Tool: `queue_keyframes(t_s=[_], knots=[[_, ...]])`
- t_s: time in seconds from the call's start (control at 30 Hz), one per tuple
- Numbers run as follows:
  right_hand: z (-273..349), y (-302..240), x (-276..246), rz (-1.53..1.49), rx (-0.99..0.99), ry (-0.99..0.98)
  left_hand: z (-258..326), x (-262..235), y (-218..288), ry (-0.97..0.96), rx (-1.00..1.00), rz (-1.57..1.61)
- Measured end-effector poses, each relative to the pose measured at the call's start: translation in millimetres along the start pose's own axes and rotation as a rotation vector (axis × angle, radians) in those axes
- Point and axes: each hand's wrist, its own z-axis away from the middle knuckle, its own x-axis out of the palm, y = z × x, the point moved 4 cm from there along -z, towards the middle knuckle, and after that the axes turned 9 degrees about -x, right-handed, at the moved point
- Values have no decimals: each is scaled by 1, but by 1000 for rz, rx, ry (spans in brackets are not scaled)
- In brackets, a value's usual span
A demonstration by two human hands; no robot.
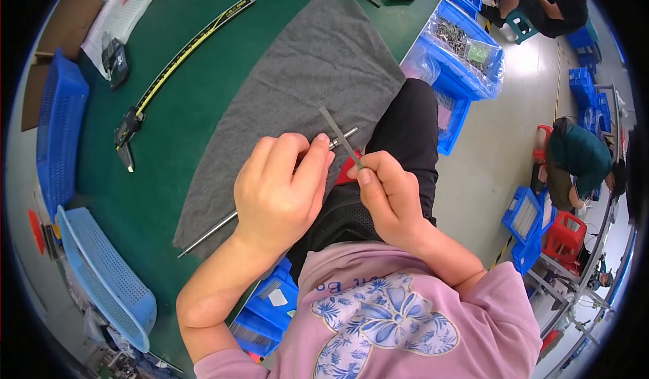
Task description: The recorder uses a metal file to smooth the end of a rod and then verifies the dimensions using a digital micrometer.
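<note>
My left hand (284, 180) is closed round a slim shiny metal rod (215, 232). One end of the rod sticks out past my fingertips, and its long other end slants down to the left over a grey cloth (270, 95). Between thumb and fingers, my right hand (392, 193) pinches a narrow flat grey file (337, 128). The file crosses the rod near its stepped tip; whether they touch I cannot tell. Behind my right fingertips shows a red patch (347, 171) whose kind is unclear.
On the green table (176, 102) lie a digital caliper (172, 68), a dark clamp-like tool (115, 61) and papers (125, 17). Blue baskets (111, 271) line the left edge. Blue bins (460, 51) with metal parts stand right of my leg. Two people sit farther right.
</note>
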Motion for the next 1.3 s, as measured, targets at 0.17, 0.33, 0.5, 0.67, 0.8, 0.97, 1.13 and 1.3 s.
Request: queue_keyframes(t_s=[0.17, 0.33, 0.5, 0.67, 0.8, 0.97, 1.13, 1.3], knots=[[-3, 0, 1, -7, -23, 1, -1, 0, -1, -4, -7, 6], [-6, -6, -1, 35, -33, -21, -2, 0, -2, -1, -27, 54], [-8, -12, -4, 192, -62, -71, -3, -1, -2, -20, -42, 113], [-16, -17, -1, 252, -69, -73, -5, 2, -4, -9, -64, 212], [-15, -17, -2, 207, -54, -32, -5, 3, -4, 16, -75, 239], [-21, -19, -4, 215, -53, -58, -6, 3, -3, -7, -73, 256], [-15, -20, -4, 223, -46, -16, -5, 3, -4, -6, -105, 292], [-26, -25, -2, 282, -47, -93, -4, 4, -5, -1, -101, 294]])
